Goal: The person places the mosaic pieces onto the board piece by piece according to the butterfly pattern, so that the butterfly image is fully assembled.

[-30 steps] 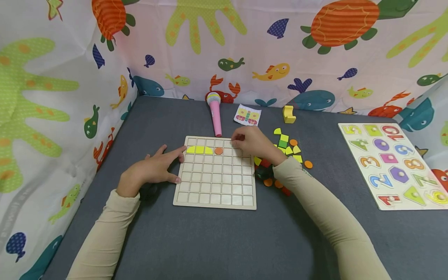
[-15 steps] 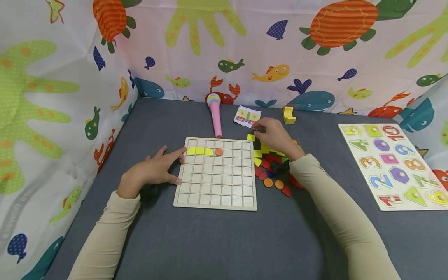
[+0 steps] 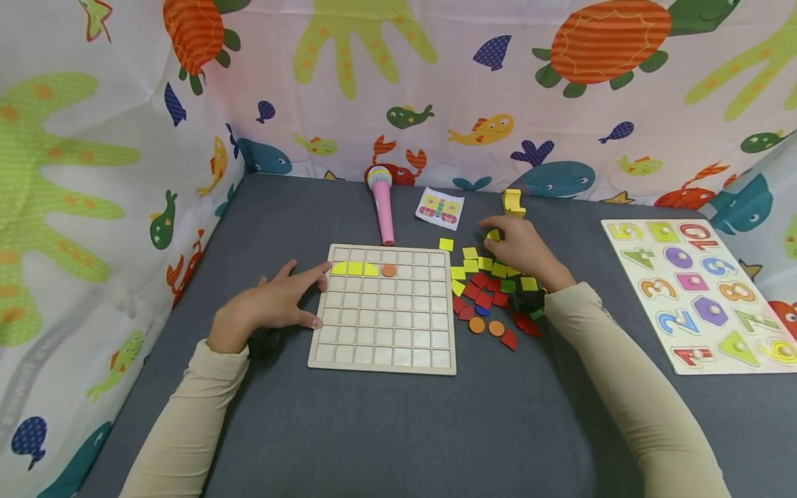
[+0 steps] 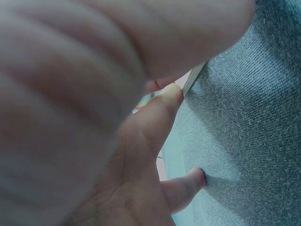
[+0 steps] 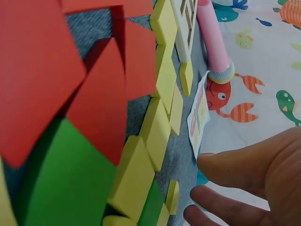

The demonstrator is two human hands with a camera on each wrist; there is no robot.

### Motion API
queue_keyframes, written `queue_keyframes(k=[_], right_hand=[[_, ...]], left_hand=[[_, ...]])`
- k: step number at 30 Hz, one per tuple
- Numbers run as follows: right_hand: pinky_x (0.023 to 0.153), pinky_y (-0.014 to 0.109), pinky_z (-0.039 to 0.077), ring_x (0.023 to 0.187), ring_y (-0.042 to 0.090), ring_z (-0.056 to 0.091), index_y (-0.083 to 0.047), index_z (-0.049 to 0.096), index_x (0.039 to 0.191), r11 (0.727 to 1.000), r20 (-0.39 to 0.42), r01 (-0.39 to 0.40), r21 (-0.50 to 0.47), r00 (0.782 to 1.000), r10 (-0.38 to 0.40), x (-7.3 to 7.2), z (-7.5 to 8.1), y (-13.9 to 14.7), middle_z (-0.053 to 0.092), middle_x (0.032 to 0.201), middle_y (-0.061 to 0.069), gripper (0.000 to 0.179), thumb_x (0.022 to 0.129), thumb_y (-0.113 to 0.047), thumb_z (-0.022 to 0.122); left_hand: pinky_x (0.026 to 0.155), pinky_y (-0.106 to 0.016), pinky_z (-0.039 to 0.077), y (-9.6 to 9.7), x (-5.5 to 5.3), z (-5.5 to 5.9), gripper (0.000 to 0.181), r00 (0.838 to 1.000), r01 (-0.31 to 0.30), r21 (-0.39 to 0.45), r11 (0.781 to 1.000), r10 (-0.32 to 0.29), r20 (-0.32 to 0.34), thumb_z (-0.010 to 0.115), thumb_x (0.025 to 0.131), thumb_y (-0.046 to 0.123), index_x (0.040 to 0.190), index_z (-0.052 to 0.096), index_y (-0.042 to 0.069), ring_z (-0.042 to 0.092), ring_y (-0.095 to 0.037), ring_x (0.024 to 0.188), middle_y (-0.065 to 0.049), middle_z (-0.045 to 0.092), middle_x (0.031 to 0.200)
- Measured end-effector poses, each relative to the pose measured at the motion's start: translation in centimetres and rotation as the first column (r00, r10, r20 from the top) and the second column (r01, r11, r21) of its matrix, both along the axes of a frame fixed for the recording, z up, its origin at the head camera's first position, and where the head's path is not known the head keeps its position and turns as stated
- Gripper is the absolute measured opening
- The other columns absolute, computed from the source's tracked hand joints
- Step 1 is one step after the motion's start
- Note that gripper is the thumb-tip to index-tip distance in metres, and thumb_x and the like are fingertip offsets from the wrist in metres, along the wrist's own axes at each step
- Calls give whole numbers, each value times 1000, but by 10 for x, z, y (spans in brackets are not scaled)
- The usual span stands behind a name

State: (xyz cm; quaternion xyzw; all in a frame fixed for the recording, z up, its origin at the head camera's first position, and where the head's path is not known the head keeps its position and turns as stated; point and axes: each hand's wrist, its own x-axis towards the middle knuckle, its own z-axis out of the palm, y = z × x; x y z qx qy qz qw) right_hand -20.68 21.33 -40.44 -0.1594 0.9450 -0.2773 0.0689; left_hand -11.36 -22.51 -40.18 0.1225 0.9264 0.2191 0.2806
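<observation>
A wooden grid board (image 3: 382, 328) lies on the table with a row of yellow pieces (image 3: 355, 268) and an orange disc (image 3: 389, 270) in its second row. My left hand (image 3: 268, 301) is spread at the board's left edge, thumb and forefinger touching the rim; the left wrist view shows the thumb against the board's edge (image 4: 192, 79). My right hand (image 3: 528, 250) reaches over the back of the loose pieces, thumb and forefinger close around a yellow piece (image 3: 493, 235). In the right wrist view its thumb and fingers (image 5: 230, 165) are apart, beside a small yellow piece (image 5: 173, 197).
Loose red pieces (image 3: 483, 300), yellow squares (image 3: 470, 265) and orange discs (image 3: 477, 325) lie right of the board. Behind are a pink toy microphone (image 3: 384, 207), a pattern card (image 3: 440, 208) and a yellow block (image 3: 512, 203). A number puzzle board (image 3: 697, 297) lies far right.
My right hand has moved right from the board's top edge, past the pattern card, to the back of the loose pieces, uncovering several of them. The left hand stays in place.
</observation>
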Motion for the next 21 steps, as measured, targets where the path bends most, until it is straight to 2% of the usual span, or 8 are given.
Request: queue_keyframes(k=[4, 7, 9, 11, 21], right_hand=[[87, 54, 50, 117, 42, 57, 7, 62, 144, 1000, 15, 9, 18, 1000, -9, 1, -3, 2, 59, 147, 29, 41, 104, -3, 64], [96, 56, 52, 122, 43, 58, 9, 62, 143, 999, 18, 11, 30, 1000, -11, 1, -6, 3, 59, 147, 29, 41, 104, -3, 63], [106, 60, 49, 129, 44, 57, 10, 62, 142, 999, 19, 11, 35, 1000, -11, 0, -8, 3, 59, 146, 30, 40, 104, -2, 63], [110, 62, 46, 133, 45, 56, 10, 63, 141, 999, 14, 13, 31, 1000, -13, -1, -11, 3, 60, 145, 30, 39, 103, -1, 62], [101, 61, 53, 118, 47, 64, 14, 69, 129, 1000, -55, 12, 4, 998, -12, -6, -17, 10, 65, 134, 32, 32, 98, 9, 60]], left_hand=[[116, -82, -2, 0, 0, 0, 109, 1000, -4, -9, 1000, 4, 6, 90, 91, 26, 173, 19, 19, -6, -51, 160, -16, 32, 172], [116, -82, -3, 0, 1, 0, 109, 1000, -4, -6, 1000, 4, 9, 89, 91, 26, 173, 18, 20, -7, -50, 161, -15, 33, 172], [116, -81, -3, 0, 1, 0, 109, 1000, -4, -3, 1000, 4, 10, 89, 92, 25, 174, 17, 20, -7, -50, 161, -15, 34, 172], [116, -81, -3, 0, 1, 0, 108, 1000, -3, 1, 1000, 3, 9, 89, 92, 25, 173, 18, 20, -7, -49, 161, -14, 35, 171], [116, -82, -3, -1, 2, 2, 108, 1000, -3, -1, 1000, 3, 8, 89, 91, 26, 173, 18, 20, -7, -49, 161, -15, 32, 173]])
